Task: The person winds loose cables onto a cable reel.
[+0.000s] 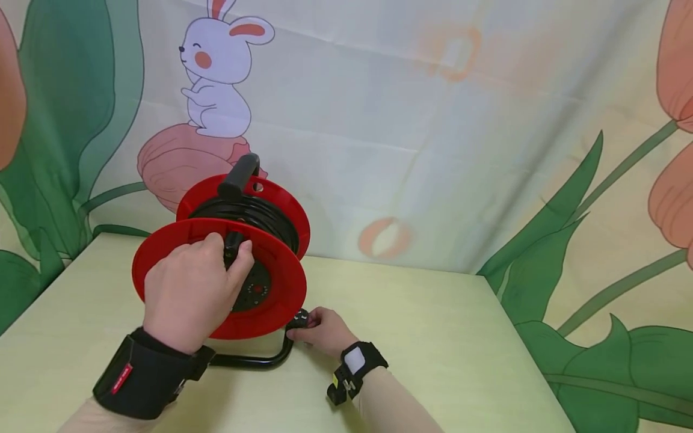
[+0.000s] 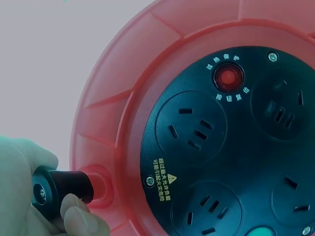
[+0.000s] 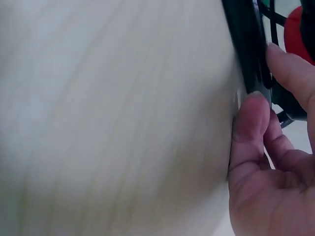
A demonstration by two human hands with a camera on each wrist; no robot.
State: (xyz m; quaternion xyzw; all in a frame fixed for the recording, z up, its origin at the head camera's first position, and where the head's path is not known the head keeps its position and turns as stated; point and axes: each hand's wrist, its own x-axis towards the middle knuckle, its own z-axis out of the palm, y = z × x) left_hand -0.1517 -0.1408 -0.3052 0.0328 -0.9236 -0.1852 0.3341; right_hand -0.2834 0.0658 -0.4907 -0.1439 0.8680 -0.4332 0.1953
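A cable reel with red flanges [image 1: 281, 282] stands on the table, black cable [image 1: 243, 210] wound round its drum. My left hand [image 1: 189, 288] is wrapped round the black crank knob [image 2: 76, 187] on the near flange. Beside it in the left wrist view is the black socket panel [image 2: 241, 152] with a red button [image 2: 228, 77]. At the reel's lower right, my right hand [image 1: 325, 329] pinches a black plug [image 1: 299, 317] with pale metal pins, close against the bent black tube [image 1: 254, 361] of the stand. In the right wrist view, the thumb [image 2: 76, 223] overlaps that tube.
The reel's black carrying handle [image 1: 238, 177] rises above the drum. Pale wood-grain tabletop [image 1: 433, 337] extends to the right of the reel. A printed cloth [image 1: 379, 120] with a rabbit and tulips hangs behind the table.
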